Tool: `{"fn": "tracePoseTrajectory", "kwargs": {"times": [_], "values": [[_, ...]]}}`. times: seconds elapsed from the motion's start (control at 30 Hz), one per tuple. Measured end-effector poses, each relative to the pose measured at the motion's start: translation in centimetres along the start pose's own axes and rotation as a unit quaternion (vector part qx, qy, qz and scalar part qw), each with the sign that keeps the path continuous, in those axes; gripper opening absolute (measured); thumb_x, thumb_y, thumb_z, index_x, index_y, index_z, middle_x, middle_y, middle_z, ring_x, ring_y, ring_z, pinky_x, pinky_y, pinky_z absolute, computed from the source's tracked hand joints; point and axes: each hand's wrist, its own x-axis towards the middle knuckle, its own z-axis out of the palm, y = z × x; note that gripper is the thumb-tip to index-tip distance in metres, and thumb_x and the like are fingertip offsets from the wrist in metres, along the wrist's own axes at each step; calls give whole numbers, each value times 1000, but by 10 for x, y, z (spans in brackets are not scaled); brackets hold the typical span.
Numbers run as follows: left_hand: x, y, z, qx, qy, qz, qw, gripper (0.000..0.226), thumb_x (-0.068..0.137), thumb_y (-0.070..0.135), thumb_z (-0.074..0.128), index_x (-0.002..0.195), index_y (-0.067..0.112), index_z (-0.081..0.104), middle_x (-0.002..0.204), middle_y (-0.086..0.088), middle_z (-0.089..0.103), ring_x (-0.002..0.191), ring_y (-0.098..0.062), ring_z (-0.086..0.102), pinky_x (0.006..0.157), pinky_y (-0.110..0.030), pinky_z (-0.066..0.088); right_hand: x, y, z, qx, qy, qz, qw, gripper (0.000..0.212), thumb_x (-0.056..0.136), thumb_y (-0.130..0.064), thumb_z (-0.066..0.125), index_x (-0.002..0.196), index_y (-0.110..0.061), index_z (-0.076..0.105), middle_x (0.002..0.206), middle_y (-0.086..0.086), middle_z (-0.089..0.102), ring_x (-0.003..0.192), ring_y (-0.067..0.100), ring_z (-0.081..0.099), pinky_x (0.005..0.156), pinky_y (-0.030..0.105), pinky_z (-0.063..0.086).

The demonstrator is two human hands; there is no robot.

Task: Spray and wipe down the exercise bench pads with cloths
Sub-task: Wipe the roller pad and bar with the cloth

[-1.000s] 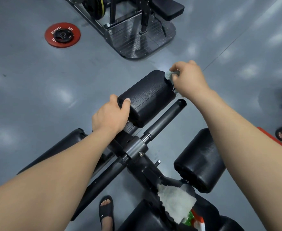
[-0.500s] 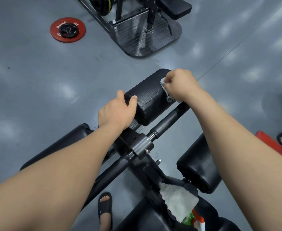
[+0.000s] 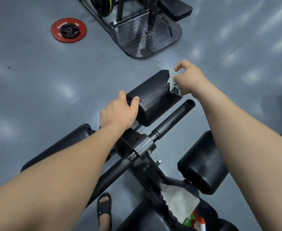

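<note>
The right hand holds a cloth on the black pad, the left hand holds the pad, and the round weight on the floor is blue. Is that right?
Not quite. The weight is red, not blue, as the head view shows. The rest is right: the right hand holds a cloth on the black pad, and the left hand holds the pad.

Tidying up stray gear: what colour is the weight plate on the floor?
The weight plate is red with white lettering, seen in the head view.
</note>
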Motion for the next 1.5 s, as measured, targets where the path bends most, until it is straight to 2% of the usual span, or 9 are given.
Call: {"fn": "tracePoseTrajectory", "kwargs": {"times": [0.1,0.27,0.47,0.6,0.87,1.03,1.27,1.37,1.5], "values": [[-1,0,0,-3,2,0,1000,46,97,66,25,107,24,42,79,2,61,81,-31,58,74,-41,41,-4,1,7,-31,7,-44,999,10,97,-30,60,96,-22,65,73,3,66,54,22,63,58,30,53],[-1,0,-1,-5,3,-2,1000,45,97,66,26,105,24,43,76,3,57,82,-31,56,75,-40,40,-11,1,-1,-122,-64,-99,986,35,93,-26,64,128,-22,64,89,4,71,66,22,65,62,23,46],[-1,0,-2,-7,6,-1,1000,45,98,65,26,104,24,44,76,4,58,79,-29,56,73,-39,39,-3,11,-5,-23,-2,-71,997,27,102,-18,58,127,-13,66,66,-1,64,48,9,56,40,7,35],[-1,0,-2,-7,1,-4,1000,45,98,65,26,105,24,43,77,3,58,80,-30,56,73,-39,38,-9,2,7,-71,-15,-107,992,25,102,-23,57,120,-11,70,85,7,68,66,19,60,40,1,31],[-2,1,-6,-21,-8,-20,1000,36,104,49,20,109,22,44,81,-1,58,84,-33,54,77,-40,37,-34,-17,40,-71,-60,-134,987,22,98,-28,59,109,-17,74,115,-2,74,100,16,66,81,23,46],[-1,-1,-6,-18,-3,-18,1000,31,105,40,22,115,22,45,88,-2,59,85,-33,53,76,-39,36,-52,-25,53,-59,-84,-152,983,26,99,-30,60,118,-18,72,118,-2,70,87,12,60,68,18,42],[-1,-1,-6,-21,1,-15,1000,27,105,37,23,113,23,43,86,-2,59,82,-33,53,75,-38,36,-56,-20,36,-49,-85,-154,983,19,97,-29,61,111,-23,73,76,-14,66,56,-1,60,57,15,41],[-2,-1,-5,-16,-1,-14,1000,28,106,38,23,114,22,44,85,-1,56,83,-33,52,76,-38,35,-39,-11,18,-59,-5,-91,994,25,100,-27,58,121,-19,70,105,3,72,89,16,63,71,18,38],[0,-1,-4,-14,-1,-17,1000,27,105,39,23,113,22,43,82,0,54,83,-33,52,76,-38,35,-44,-17,26,-121,-34,-88,988,26,101,-17,55,115,1,65,100,11,72,94,31,65,71,23,49]]}}
